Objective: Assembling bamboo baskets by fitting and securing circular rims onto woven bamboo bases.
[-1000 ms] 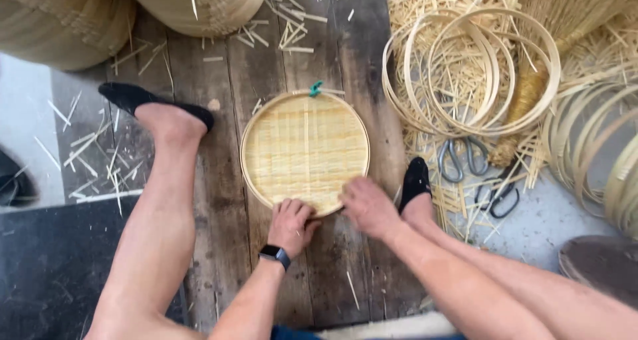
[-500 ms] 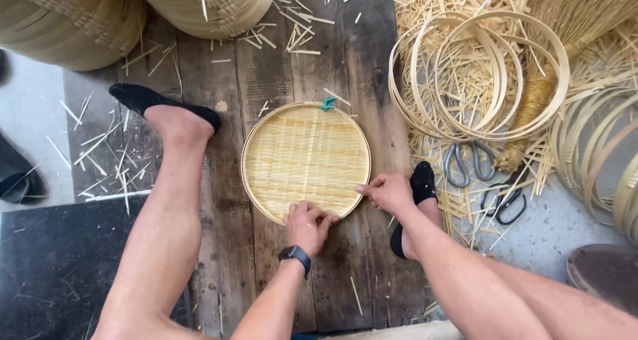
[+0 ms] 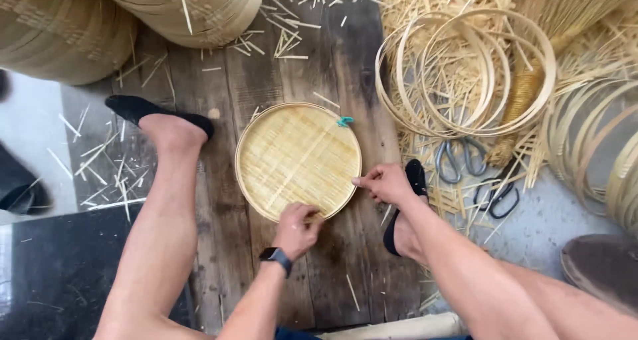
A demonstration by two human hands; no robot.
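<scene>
Only the head view here. The round woven bamboo tray (image 3: 298, 160) lies flat on the wooden floor (image 3: 332, 67) between the person's feet. It seems to have been turned a bit since a second ago. Left hand (image 3: 297, 228) curls on the near rim, right hand (image 3: 384, 183) now pinches the right edge. Scissors (image 3: 460, 159) sit nearby, bamboo hoops (image 3: 465, 74) beyond.

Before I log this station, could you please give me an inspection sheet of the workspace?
Surface: worn wooden planks.
Job's things: round woven bamboo tray, flat, green clip on its rim.
Clutter: bamboo splinters, loose hoops, scissors.
Fingers: left hand grips tray's near rim; right hand pinches its right rim.
Cables: nothing seen.
Surroundings: stacked trays, broom, feet in black socks.
</scene>
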